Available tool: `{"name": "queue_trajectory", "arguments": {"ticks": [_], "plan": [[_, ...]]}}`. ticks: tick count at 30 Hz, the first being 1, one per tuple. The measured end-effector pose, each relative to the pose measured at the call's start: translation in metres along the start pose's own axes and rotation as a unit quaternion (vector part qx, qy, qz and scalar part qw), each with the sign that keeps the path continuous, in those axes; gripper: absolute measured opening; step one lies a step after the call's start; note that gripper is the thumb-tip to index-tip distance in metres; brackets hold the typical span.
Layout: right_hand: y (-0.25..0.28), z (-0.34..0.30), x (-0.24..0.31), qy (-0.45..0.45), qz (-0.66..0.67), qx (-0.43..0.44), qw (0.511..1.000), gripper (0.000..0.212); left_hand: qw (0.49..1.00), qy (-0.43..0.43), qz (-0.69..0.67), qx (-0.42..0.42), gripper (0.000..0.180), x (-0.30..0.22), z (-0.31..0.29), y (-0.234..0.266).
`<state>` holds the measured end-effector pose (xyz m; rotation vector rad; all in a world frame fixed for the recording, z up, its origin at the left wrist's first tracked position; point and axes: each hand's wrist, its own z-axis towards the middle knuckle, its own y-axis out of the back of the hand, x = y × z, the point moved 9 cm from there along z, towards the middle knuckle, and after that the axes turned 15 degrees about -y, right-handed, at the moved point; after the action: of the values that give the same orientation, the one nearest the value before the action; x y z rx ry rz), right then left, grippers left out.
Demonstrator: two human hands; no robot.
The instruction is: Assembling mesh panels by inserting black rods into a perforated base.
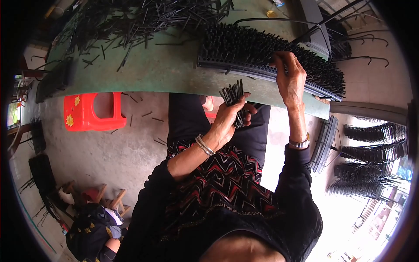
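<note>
My left hand (226, 118) is closed around a bundle of thin black sticks (233, 92), held upright just off the near edge of the green table (161, 65). Along that edge lies a long black perforated rack (253, 43), densely filled with upright black sticks like those in the bundle. My right hand (290, 83) reaches over the rack's near side, right of its middle. Its fingers are bent together against the sticks there. Whatever those fingertips hold is hidden or too small to name.
A big heap of loose black sticks (144, 19) covers the table's far left. A red plastic stool (83, 114) stands on the floor to the left, among scattered sticks. Filled black racks (371, 148) hang at the right. At the lower left is another person (91, 231).
</note>
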<state>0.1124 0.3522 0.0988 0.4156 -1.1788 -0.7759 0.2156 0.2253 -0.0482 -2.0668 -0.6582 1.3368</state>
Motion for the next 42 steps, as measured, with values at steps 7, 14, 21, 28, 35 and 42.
{"name": "queue_trajectory", "arguments": {"ticks": [7,14,21,28,35,42], "plan": [[-0.016,0.003,0.002,0.047,0.008,0.056,0.997,0.010,1.000,-0.008,0.016,-0.017,0.033,-0.003,-0.002,-0.003],[-0.017,-0.003,0.016,0.108,-0.077,0.042,0.990,0.012,0.999,-0.033,-0.008,-0.015,0.031,-0.003,0.000,-0.002],[-0.010,-0.001,0.000,0.013,-0.109,-0.038,0.993,0.013,0.999,-0.033,0.019,-0.029,0.031,-0.007,-0.003,-0.004],[-0.009,-0.010,0.008,0.039,-0.142,-0.042,0.988,0.019,0.998,-0.043,0.023,-0.026,0.030,-0.012,-0.005,-0.008],[-0.007,-0.014,0.000,0.041,-0.172,-0.069,0.982,0.024,0.999,-0.034,0.031,-0.027,0.024,-0.010,-0.005,-0.008],[-0.027,-0.047,-0.018,-0.165,0.102,0.216,0.957,0.036,0.998,-0.039,0.051,-0.029,0.026,-0.018,-0.007,-0.011]]}}
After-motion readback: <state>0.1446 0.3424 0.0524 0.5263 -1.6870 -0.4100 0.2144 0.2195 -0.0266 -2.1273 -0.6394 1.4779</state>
